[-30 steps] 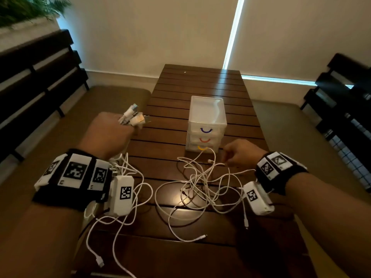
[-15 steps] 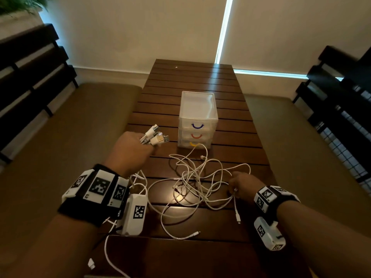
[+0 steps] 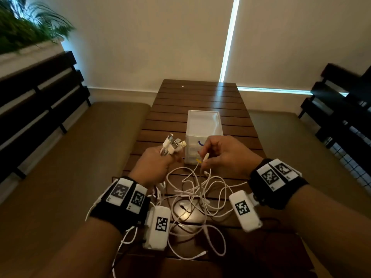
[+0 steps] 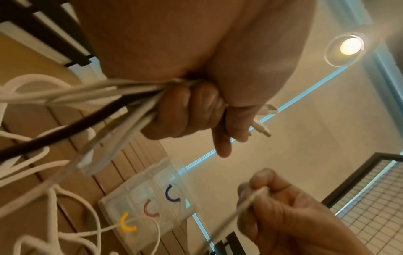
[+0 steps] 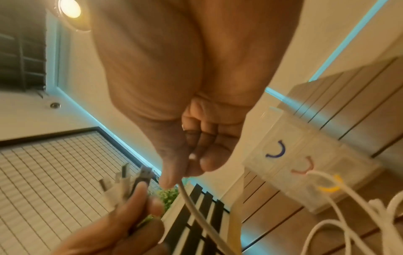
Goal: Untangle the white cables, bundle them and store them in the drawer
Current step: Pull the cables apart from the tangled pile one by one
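Note:
A tangle of white cables (image 3: 197, 194) lies on the wooden slatted table (image 3: 198, 97) in front of me. My left hand (image 3: 155, 165) grips a bunch of cable ends, their USB plugs (image 3: 173, 145) sticking up out of the fist; the left wrist view shows its fingers (image 4: 187, 112) curled round the cables (image 4: 65, 93). My right hand (image 3: 222, 155) is raised beside it and pinches one cable end (image 3: 205, 157) between thumb and fingers (image 5: 194, 160), the cable (image 5: 196, 212) hanging down. Behind both hands stands a clear three-drawer box (image 3: 203, 125), all drawers closed.
The drawer handles are blue (image 4: 171, 194), red (image 4: 150, 209) and yellow (image 4: 126, 224), top to bottom. Cushioned benches (image 3: 70, 157) flank the table, with dark slatted backrests (image 3: 38, 97) on both sides. A loose cable end (image 3: 202, 253) lies near the table's front edge.
My right hand rose from the table's right side, lifting a cable end up in front of the drawer box. My left hand came closer to it with its plugs.

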Available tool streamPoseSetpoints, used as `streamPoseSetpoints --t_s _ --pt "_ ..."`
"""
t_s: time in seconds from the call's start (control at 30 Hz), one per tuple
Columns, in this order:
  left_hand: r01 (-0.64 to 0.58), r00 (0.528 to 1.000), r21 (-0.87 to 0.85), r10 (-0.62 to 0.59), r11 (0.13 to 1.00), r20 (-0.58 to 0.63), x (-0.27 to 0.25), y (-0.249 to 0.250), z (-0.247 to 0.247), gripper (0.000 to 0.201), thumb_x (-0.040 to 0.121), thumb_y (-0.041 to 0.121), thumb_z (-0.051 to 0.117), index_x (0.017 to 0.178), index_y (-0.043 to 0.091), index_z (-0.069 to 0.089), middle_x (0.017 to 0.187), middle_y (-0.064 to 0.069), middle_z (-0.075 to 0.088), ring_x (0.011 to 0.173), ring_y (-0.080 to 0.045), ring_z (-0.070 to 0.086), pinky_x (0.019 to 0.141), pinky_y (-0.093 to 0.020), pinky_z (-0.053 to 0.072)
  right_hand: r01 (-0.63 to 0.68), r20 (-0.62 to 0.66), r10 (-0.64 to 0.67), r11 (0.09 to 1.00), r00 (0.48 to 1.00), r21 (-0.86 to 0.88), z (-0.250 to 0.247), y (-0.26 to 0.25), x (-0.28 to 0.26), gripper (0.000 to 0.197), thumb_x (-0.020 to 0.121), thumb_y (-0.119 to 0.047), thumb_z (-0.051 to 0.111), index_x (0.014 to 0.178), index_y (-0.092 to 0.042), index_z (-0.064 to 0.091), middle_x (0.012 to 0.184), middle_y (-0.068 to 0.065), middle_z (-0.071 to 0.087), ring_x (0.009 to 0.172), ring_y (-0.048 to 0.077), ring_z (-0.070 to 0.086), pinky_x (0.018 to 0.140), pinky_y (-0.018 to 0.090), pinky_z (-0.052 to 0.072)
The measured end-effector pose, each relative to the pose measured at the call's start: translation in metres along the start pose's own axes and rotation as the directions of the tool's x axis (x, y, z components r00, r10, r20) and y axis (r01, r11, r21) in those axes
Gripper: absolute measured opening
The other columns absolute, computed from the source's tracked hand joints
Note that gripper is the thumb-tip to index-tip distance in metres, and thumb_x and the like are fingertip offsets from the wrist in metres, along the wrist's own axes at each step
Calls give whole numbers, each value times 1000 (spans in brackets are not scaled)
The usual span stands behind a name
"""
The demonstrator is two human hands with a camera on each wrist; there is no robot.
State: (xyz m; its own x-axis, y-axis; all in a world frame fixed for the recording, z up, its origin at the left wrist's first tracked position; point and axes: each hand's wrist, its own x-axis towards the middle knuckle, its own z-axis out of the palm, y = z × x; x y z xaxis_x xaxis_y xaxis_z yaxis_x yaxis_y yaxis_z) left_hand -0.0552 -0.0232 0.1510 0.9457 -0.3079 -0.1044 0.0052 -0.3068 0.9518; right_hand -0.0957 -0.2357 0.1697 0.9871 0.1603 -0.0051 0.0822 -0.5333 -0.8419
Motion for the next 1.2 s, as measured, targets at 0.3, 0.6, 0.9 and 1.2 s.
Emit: streamPoseSetpoints --t_s 0.3,0.6,0.9,1.2 --pt "123 978 -290 -66 949 199 -9 -5 10 31 96 31 51 78 7 58 42 5 46 38 -7 31 42 -22 26 97 -182 -39 943 983 318 31 -22 13 22 76 8 73 93 -3 64 89 20 72 78 28 72 67 34 60" --pt "122 975 -354 -46 927 216 -9 -1 0 53 79 63 46 66 13 53 54 -1 50 44 -11 42 44 -21 36 -62 -68 93 930 993 362 49 -27 8 46 77 -25 74 114 -17 48 104 9 63 86 21 65 72 37 59" --pt "85 995 -355 -58 931 85 -10 0 1 30 88 33 63 79 6 56 70 -14 53 61 -23 53 54 -28 44 45 92 -55 993 994 108 78 -5 6 11 87 -9 66 96 -14 64 92 1 71 87 14 69 87 41 57" --pt "152 982 -743 -184 652 39 -7 14 -14 55 89 57 50 53 16 37 51 -4 41 49 -20 47 58 -32 45 57 145 -51 998 988 -34 73 12 12 11 96 -20 55 91 -13 61 80 7 62 72 12 58 74 38 52"
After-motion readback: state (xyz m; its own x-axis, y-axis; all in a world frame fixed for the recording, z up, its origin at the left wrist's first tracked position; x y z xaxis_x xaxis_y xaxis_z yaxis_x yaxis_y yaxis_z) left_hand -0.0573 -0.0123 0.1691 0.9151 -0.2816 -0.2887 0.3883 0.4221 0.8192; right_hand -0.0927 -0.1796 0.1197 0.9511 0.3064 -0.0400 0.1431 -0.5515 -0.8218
